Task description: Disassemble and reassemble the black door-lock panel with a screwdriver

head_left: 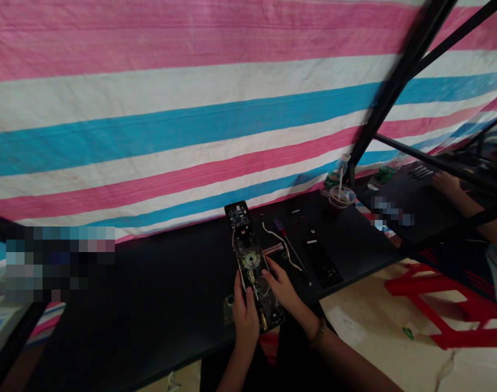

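A long black device (252, 260) lies open at the front edge of the black table, with a green circuit board at its far end and a round metal part in its middle. My left hand (246, 316) grips its left side, fingers along the edge. On the opposite side my right hand (282, 286) holds the edge, its thumb over the inner parts. Right of the device are a screwdriver (287, 235), a white cable (287, 247) and a flat black cover (322, 261). A small greenish part (228, 310) sits left of my left hand.
A plastic cup with a straw (341, 197) and a bottle (330, 182) stand at the back right. Black metal posts (379, 109) rise beyond them. A person's arm (465, 198) rests at the neighbouring table, near a red stool (436, 305).
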Motion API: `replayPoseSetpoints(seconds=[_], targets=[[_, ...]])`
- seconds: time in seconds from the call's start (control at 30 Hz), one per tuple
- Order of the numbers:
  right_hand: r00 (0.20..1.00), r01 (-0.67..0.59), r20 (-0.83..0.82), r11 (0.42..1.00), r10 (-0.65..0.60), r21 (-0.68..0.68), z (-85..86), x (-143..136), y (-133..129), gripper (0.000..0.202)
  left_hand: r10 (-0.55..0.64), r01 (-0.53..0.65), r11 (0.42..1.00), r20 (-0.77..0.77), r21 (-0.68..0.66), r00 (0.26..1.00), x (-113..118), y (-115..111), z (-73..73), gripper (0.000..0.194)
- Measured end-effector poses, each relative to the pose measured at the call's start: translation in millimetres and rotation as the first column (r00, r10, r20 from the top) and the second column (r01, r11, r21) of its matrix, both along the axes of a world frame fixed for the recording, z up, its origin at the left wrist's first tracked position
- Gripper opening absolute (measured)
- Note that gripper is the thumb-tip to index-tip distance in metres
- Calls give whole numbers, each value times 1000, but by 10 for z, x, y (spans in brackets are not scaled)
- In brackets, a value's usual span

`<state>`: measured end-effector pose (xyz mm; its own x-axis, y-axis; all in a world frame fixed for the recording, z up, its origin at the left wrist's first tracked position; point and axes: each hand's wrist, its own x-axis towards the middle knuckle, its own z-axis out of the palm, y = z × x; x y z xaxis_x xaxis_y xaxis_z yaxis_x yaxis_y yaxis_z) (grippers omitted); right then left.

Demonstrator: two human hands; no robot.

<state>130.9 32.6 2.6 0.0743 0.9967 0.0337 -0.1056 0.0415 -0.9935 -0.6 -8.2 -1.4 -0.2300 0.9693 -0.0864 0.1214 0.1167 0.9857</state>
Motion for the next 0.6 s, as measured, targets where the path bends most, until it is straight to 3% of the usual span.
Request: replayPoseSetpoints(seconds=[0.4,0.6], targets=[[997,17,-76,995,-25,-93,-14,54,-5,70,29,-35,999,179,31,983,-45,-22,48,57],[994,59,-82,989,-70,-134,26,86,-56,67,35,-42,999,195,32,980,-78,-41,86,58]])
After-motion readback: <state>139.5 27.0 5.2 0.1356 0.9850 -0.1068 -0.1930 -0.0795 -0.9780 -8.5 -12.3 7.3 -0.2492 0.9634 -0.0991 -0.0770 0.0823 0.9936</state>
